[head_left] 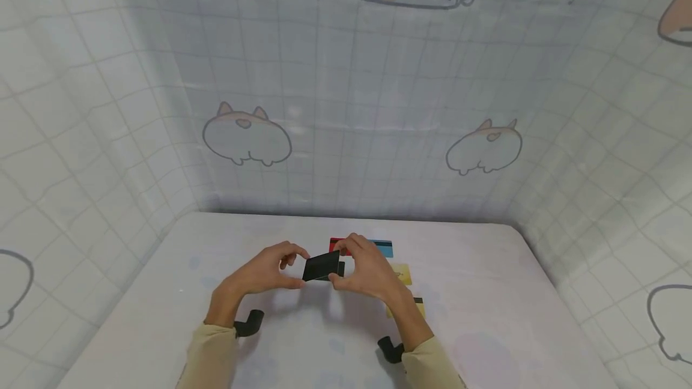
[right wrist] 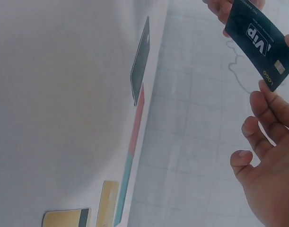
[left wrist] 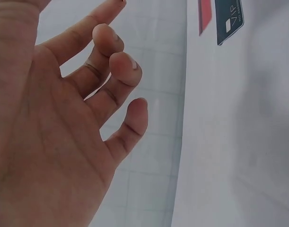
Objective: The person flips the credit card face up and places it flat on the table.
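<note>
Between both hands, above the table, a dark VIP card [head_left: 322, 266] is held tilted. My left hand [head_left: 265, 270] pinches its left side with thumb and index finger; in the left wrist view its other fingers are loosely bent and the held card is out of sight. My right hand [head_left: 370, 268] pinches the opposite side. White lettering and a gold chip show on the held card [right wrist: 260, 42] in the right wrist view. Behind it a second dark card [head_left: 342, 269] lies on the table, mostly covered from the head view; the left wrist view shows this VIP card [left wrist: 230, 20] more plainly.
A red card [head_left: 336, 244] and a blue card [head_left: 385, 248] lie toward the table's back. Nearer are a yellow card [head_left: 402, 273] and a yellow card with a black stripe [right wrist: 66, 219], partly behind the right arm. Patterned curtains surround the white table [head_left: 486, 293].
</note>
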Available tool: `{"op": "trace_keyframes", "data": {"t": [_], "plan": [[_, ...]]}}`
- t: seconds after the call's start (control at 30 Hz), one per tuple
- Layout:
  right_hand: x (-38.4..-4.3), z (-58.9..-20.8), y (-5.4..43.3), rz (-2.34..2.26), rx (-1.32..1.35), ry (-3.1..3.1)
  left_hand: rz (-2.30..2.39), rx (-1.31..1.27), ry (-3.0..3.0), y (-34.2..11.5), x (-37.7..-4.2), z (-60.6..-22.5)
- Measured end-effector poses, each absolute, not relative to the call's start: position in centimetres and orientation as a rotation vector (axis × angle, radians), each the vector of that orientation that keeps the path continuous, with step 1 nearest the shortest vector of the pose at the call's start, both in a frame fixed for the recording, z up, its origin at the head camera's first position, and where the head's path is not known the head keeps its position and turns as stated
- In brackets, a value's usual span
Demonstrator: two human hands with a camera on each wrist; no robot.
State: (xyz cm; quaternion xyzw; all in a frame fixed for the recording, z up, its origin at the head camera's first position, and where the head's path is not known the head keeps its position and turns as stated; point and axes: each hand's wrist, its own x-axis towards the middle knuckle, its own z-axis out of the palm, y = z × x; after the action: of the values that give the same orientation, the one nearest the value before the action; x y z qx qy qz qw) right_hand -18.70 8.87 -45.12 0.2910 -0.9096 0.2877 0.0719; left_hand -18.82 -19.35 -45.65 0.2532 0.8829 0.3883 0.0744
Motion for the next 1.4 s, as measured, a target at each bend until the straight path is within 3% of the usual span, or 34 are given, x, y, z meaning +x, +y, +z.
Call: {"op": "trace_keyframes", "data": {"t": [1.4], "plan": [[-18.3, -45.7, 7.8, 1.096, 1.009, -2.680, 1.094, 0.868, 2.623, -16.9, -18.8, -45.6]]}}
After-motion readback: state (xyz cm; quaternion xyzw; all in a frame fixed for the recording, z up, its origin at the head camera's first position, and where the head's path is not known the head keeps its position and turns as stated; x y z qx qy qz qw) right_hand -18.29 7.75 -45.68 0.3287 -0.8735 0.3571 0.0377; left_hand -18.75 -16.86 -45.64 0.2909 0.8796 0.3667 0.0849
